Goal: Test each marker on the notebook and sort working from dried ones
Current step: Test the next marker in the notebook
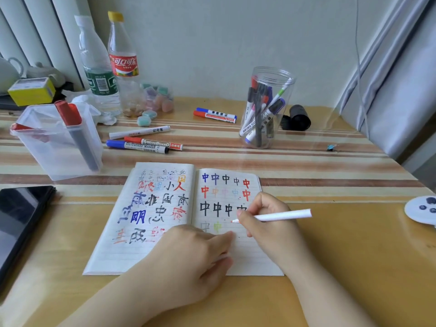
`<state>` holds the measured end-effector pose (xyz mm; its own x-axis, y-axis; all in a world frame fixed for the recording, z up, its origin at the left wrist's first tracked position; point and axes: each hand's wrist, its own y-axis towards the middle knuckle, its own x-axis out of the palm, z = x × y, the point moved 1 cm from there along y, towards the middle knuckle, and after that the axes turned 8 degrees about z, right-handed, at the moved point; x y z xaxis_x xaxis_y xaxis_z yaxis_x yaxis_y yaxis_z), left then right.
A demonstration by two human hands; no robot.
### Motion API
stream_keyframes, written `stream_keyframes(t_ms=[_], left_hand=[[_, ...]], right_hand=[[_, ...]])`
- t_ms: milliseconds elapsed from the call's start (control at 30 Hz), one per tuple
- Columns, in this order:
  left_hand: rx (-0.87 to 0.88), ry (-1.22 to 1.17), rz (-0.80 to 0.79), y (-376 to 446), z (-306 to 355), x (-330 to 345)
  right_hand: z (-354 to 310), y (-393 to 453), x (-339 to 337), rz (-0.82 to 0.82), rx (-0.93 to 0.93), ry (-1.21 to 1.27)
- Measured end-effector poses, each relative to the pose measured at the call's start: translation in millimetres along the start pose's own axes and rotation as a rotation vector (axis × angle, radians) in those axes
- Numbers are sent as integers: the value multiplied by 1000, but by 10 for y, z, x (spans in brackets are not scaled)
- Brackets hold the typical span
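Observation:
An open notebook (250,258) lies flat in the middle of the table, both pages covered in coloured test characters. My right hand (266,218) grips a thin white marker (283,216) with a red tip, the tip hovering at or just above the right page beside a faint green character. My left hand (188,260) rests palm down on the notebook's lower middle, fingers pressing the page. A round clear jar (266,109) at the back right holds several markers. A square clear tub (59,142) at the left holds red-capped markers.
Three loose markers (141,142) lie behind the notebook, two more markers (214,114) further back. Two plastic bottles (111,67) and small erasers stand at the back left. A dark tablet (21,215) lies at the left edge, a black roll (298,118) by the jar.

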<state>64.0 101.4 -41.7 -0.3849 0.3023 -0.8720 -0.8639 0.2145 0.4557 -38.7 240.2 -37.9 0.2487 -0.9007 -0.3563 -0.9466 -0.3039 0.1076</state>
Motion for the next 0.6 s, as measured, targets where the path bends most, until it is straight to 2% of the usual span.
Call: stream_keyframes(t_ms=[167, 467, 600], left_hand=[[-10, -140, 30, -31, -19, -24], [4, -141, 20, -32, -13, -31], [-3, -146, 15, -36, -13, -28]], right_hand=[[92, 10, 74, -5, -89, -23], [135, 9, 97, -33, -76, -88], [104, 6, 91, 11, -118, -85]])
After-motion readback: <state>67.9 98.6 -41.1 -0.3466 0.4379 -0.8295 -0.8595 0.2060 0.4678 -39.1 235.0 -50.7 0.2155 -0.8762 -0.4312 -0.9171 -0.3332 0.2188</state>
